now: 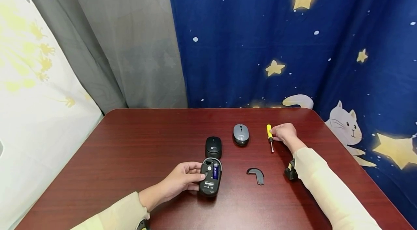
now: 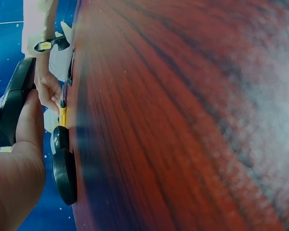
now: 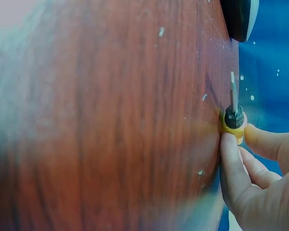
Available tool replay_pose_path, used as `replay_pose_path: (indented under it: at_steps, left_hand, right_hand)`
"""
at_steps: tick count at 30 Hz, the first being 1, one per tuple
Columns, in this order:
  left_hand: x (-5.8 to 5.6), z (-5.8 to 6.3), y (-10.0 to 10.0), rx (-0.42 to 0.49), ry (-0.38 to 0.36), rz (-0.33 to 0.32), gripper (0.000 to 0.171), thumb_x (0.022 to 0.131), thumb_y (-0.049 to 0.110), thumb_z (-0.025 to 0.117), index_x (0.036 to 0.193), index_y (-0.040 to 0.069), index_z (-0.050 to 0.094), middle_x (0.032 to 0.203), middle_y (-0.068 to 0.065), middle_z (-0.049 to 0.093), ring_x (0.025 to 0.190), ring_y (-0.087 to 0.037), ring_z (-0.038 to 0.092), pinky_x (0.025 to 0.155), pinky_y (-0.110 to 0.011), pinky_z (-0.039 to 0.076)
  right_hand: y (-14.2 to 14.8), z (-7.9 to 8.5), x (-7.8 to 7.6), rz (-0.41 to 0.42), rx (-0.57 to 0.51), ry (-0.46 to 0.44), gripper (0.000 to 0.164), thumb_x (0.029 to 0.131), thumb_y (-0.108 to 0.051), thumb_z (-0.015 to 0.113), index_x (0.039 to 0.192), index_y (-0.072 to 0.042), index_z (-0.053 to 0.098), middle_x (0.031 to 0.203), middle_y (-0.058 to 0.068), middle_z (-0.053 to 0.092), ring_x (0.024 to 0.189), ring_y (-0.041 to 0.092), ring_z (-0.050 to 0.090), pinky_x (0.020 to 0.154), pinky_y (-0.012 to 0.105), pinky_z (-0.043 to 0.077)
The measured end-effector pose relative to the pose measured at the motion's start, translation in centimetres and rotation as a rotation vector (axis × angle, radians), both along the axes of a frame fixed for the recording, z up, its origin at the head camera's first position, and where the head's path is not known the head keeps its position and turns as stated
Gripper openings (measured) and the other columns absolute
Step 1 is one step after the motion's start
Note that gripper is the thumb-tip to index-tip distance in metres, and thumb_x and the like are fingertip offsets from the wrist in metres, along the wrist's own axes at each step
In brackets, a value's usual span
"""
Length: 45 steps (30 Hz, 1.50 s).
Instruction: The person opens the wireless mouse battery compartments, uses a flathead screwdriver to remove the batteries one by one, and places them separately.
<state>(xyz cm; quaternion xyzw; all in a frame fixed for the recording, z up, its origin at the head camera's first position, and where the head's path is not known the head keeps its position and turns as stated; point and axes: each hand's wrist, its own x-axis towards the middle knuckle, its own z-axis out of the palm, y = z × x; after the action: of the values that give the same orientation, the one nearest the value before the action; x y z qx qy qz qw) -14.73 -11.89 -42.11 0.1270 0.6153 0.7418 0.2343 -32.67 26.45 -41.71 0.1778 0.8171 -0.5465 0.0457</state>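
Note:
In the head view my left hand [image 1: 182, 179] grips a black computer mouse [image 1: 210, 186] by its left side, underside up. Its battery bay is uncovered, and a blue battery [image 1: 215, 170] sits inside. From the left wrist view the held mouse [image 2: 15, 103] shows edge-on between thumb and fingers, above the table. Over at the right, my right hand [image 1: 285, 133] pinches the yellow handle of a small screwdriver [image 1: 269, 134], whose metal shaft points toward the table's near side. The right wrist view shows thumb and fingertips on that screwdriver's handle [image 3: 235, 131].
Behind the held mouse lies another black mouse [image 1: 213, 146], and a grey mouse [image 1: 241, 134] is farther back. A curved black battery cover [image 1: 257, 175] rests between the hands on the brown table [image 1: 130, 143]. Curtains [image 1: 234, 41] hang behind the table's far edge.

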Motion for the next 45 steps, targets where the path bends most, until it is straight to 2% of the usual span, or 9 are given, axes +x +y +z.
replay_pose_path:
  at_steps: [9, 16, 19, 24, 27, 31, 35, 41, 45]
  left_hand:
    - [0.0, 0.1, 0.0, -0.001, -0.013, 0.003, 0.041, 0.089, 0.001, 0.064, 0.124, -0.016, 0.050, 0.106, -0.016, 0.066, 0.093, -0.024, 0.067, 0.078, -0.042, 0.056]
    - [0.0, 0.0, 0.0, 0.009, -0.013, -0.001, 0.041, 0.089, 0.001, 0.063, 0.124, -0.016, 0.050, 0.107, -0.016, 0.066, 0.092, -0.024, 0.067, 0.078, -0.042, 0.056]
    - [0.0, 0.0, 0.0, 0.013, -0.010, -0.002, 0.040, 0.090, 0.001, 0.063, 0.123, -0.016, 0.049, 0.106, -0.015, 0.066, 0.092, -0.023, 0.067, 0.078, -0.042, 0.056]
    - [0.0, -0.1, 0.0, 0.021, -0.007, -0.007, 0.039, 0.090, 0.001, 0.062, 0.122, -0.017, 0.050, 0.106, -0.015, 0.066, 0.093, -0.023, 0.067, 0.078, -0.042, 0.056]
    - [-0.1, -0.1, 0.0, 0.023, -0.008, -0.008, 0.039, 0.090, 0.001, 0.062, 0.122, -0.017, 0.050, 0.106, -0.015, 0.066, 0.093, -0.022, 0.067, 0.079, -0.042, 0.056]
    - [-0.1, -0.1, -0.1, 0.015, -0.012, 0.000, 0.039, 0.090, 0.002, 0.062, 0.123, -0.016, 0.050, 0.106, -0.015, 0.066, 0.093, -0.022, 0.067, 0.078, -0.041, 0.056]
    - [-0.1, -0.1, -0.2, 0.006, -0.014, 0.008, 0.040, 0.089, 0.002, 0.063, 0.123, -0.016, 0.050, 0.106, -0.014, 0.066, 0.092, -0.022, 0.067, 0.077, -0.040, 0.057]
    - [-0.1, -0.3, -0.2, 0.005, -0.013, 0.008, 0.039, 0.090, 0.002, 0.062, 0.122, -0.016, 0.051, 0.105, -0.014, 0.066, 0.092, -0.021, 0.067, 0.076, -0.038, 0.057]
    - [-0.2, -0.3, -0.1, 0.012, -0.017, 0.006, 0.039, 0.090, 0.003, 0.062, 0.122, -0.016, 0.050, 0.105, -0.014, 0.066, 0.092, -0.022, 0.067, 0.076, -0.038, 0.057]
  right_hand:
    - [0.8, 1.1, 0.8, 0.042, -0.006, 0.039, 0.032, 0.091, -0.002, 0.065, 0.119, 0.013, 0.060, 0.104, 0.019, 0.065, 0.077, 0.014, 0.064, 0.071, 0.028, 0.057]
    - [0.5, 3.0, 2.1, 0.126, -0.095, 0.090, 0.038, 0.095, -0.006, 0.062, 0.126, 0.014, 0.054, 0.118, 0.025, 0.063, 0.087, 0.018, 0.069, 0.080, 0.033, 0.055]
    - [-0.2, 3.7, 2.8, 0.178, -0.139, 0.087, 0.040, 0.095, -0.007, 0.062, 0.127, 0.013, 0.053, 0.112, 0.021, 0.066, 0.086, 0.016, 0.070, 0.085, 0.037, 0.053]
    - [-2.2, 4.1, 4.1, 0.297, -0.240, 0.100, 0.043, 0.093, -0.003, 0.063, 0.129, 0.016, 0.049, 0.098, 0.007, 0.069, 0.084, 0.013, 0.067, 0.086, 0.039, 0.053]
    - [-3.6, 4.0, 4.8, 0.365, -0.276, 0.106, 0.043, 0.093, -0.001, 0.063, 0.129, 0.018, 0.049, 0.103, 0.013, 0.069, 0.088, 0.016, 0.067, 0.084, 0.039, 0.054]
    - [-5.4, 4.1, 5.9, 0.438, -0.275, 0.100, 0.042, 0.092, -0.001, 0.064, 0.127, 0.017, 0.051, 0.114, 0.026, 0.064, 0.097, 0.028, 0.067, 0.084, 0.040, 0.054]
    - [-7.0, 4.4, 6.9, 0.525, -0.276, 0.091, 0.042, 0.092, -0.002, 0.065, 0.127, 0.017, 0.052, 0.117, 0.030, 0.061, 0.106, 0.037, 0.063, 0.085, 0.043, 0.053]
    - [-9.3, 4.7, 8.5, 0.670, -0.292, 0.112, 0.040, 0.089, -0.004, 0.069, 0.123, 0.014, 0.057, 0.106, 0.022, 0.067, 0.098, 0.034, 0.066, 0.086, 0.049, 0.052]
    - [-10.5, 4.6, 9.2, 0.791, -0.284, 0.151, 0.039, 0.088, -0.006, 0.070, 0.120, 0.013, 0.059, 0.101, 0.017, 0.068, 0.096, 0.036, 0.066, 0.083, 0.048, 0.054]
